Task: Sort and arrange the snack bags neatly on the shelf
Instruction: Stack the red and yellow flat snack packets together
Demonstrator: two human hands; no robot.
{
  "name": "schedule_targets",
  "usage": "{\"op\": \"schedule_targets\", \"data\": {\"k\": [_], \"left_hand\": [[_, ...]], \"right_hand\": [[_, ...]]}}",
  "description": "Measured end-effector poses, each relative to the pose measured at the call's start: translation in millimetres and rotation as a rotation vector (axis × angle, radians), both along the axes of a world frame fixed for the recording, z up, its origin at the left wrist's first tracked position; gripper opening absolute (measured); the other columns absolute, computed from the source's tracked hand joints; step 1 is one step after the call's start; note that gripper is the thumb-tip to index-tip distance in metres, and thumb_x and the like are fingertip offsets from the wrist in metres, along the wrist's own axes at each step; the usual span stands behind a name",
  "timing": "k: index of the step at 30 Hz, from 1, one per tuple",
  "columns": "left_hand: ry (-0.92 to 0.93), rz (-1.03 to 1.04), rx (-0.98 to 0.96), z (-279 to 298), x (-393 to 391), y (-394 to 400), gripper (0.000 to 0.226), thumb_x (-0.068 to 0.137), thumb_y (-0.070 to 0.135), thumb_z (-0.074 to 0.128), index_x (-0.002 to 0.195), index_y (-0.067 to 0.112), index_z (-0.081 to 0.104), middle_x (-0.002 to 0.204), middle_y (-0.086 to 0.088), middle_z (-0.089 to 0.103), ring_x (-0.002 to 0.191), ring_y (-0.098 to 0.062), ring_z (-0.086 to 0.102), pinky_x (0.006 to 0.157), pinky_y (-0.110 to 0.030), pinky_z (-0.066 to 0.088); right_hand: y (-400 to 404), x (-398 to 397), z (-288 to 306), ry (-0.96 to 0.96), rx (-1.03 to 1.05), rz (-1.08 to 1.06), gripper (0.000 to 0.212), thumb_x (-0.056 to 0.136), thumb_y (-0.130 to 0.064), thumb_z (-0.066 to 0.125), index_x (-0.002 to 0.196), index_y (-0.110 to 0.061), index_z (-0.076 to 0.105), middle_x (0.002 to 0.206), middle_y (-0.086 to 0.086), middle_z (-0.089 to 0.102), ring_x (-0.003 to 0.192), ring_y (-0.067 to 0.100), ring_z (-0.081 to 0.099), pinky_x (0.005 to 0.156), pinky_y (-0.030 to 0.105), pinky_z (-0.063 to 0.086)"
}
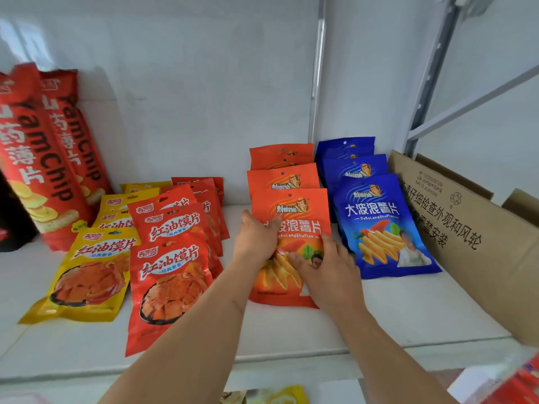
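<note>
An orange snack bag (294, 211) lies at the front of an orange row on the white shelf (408, 310). My left hand (255, 239) grips its left edge, thumb on its face. My right hand (326, 271) presses flat on its lower right part. More orange bags (281, 156) overlap behind it. To the right runs a row of blue bags (382, 225). To the left are a red row (170, 275) and a yellow row (90, 272).
Tall red YamChip packs (43, 158) lean at the far left beside a dark object (11, 217). A brown cardboard box (472, 243) stands at the right end. A metal shelf post (318, 68) rises behind. More packets (274, 396) show below the shelf edge.
</note>
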State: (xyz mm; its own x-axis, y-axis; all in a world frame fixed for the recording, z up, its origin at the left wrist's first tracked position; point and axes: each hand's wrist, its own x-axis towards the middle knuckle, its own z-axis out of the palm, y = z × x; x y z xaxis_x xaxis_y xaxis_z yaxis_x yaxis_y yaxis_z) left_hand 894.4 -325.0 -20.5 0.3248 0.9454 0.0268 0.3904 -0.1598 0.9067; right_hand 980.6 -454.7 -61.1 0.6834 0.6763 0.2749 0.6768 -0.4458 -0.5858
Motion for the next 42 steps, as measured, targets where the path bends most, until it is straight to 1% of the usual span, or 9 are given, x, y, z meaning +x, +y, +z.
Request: {"op": "schedule_targets", "data": {"k": [6,11,18,23,27,33,36,39,42], "left_hand": [[0.142,0.097,0.199,23,-33,-25,0.079,0.098,0.051,0.053,0.157,0.011,0.019,0.162,-0.009,0.030,0.148,-0.029,0.030,0.119,-0.044,0.030],[0.154,0.271,0.388,29,-96,-38,0.069,0.099,0.040,0.055,0.156,0.013,0.027,0.158,-0.007,0.035,0.146,-0.026,0.027,0.119,-0.040,0.023],[0.266,0.369,0.207,-1,-171,-29,0.073,0.097,0.043,0.056,0.156,0.013,0.026,0.160,-0.011,0.031,0.149,-0.033,0.022,0.122,-0.048,0.020],[0.258,0.300,0.184,-16,-178,-18,0.070,0.095,0.038,0.060,0.153,0.012,0.029,0.156,-0.013,0.034,0.148,-0.033,0.024,0.122,-0.045,0.016],[0.161,0.265,0.126,-15,-181,-6,0.074,0.093,0.026,0.063,0.155,0.011,0.025,0.160,-0.014,0.024,0.150,-0.035,0.020,0.123,-0.048,0.019],[-0.055,0.217,-0.019,-8,-186,26,0.070,0.092,0.023,0.064,0.152,0.020,0.028,0.149,-0.004,0.039,0.133,-0.029,0.048,0.106,-0.044,0.047],[-0.228,0.202,-0.150,-5,-188,44,0.064,0.083,0.031,0.069,0.138,0.027,0.039,0.133,0.000,0.058,0.111,-0.022,0.064,0.086,-0.039,0.059],[-0.319,0.167,-0.223,0,-186,56,0.040,0.094,0.019,0.065,0.127,0.025,0.042,0.110,0.005,0.066,0.085,-0.009,0.067,0.055,-0.019,0.052],[-0.320,0.118,-0.241,7,-182,64,0.037,0.098,0.025,0.063,0.129,0.024,0.043,0.109,0.007,0.066,0.079,-0.005,0.066,0.049,-0.017,0.048]], "right_hand": [[-7,-3,1,-0.151,0.081,0.009,0.076,0.087,-0.070,0.041,0.142,-0.017,0.041,0.148,0.008,0.040,0.132,0.028,0.040,0.104,0.044,0.037],[-10,-2,1,-0.232,0.160,0.021,0.070,0.088,-0.067,0.044,0.135,-0.015,0.048,0.145,0.012,0.045,0.134,0.032,0.039,0.105,0.050,0.036],[-15,-43,15,-0.427,0.409,0.207,0.045,0.092,-0.042,0.055,0.123,-0.010,0.060,0.138,0.012,0.051,0.128,0.030,0.044,0.104,0.046,0.039],[10,-122,10,-0.144,0.356,0.518,0.045,0.098,-0.042,0.047,0.134,-0.016,0.053,0.141,0.002,0.049,0.134,0.017,0.044,0.111,0.036,0.041],[51,-155,6,0.018,0.123,0.479,0.053,0.101,-0.036,0.048,0.148,-0.019,0.034,0.150,0.001,0.038,0.137,0.020,0.038,0.113,0.035,0.034],[86,-161,-1,0.003,-0.052,0.293,0.059,0.100,-0.044,0.043,0.150,-0.018,0.028,0.150,0.006,0.038,0.135,0.028,0.039,0.109,0.041,0.035],[94,-159,2,0.021,-0.119,0.224,0.066,0.099,-0.054,0.036,0.153,-0.018,0.023,0.155,0.004,0.034,0.141,0.025,0.034,0.113,0.041,0.030],[97,-161,6,0.043,-0.159,0.188,0.068,0.099,-0.059,0.030,0.154,-0.019,0.022,0.156,0.001,0.035,0.143,0.023,0.032,0.115,0.040,0.026],[98,-164,8,0.014,-0.164,0.179,0.061,0.101,-0.058,0.027,0.151,-0.024,0.027,0.151,-0.003,0.043,0.140,0.020,0.036,0.112,0.037,0.026]]}}
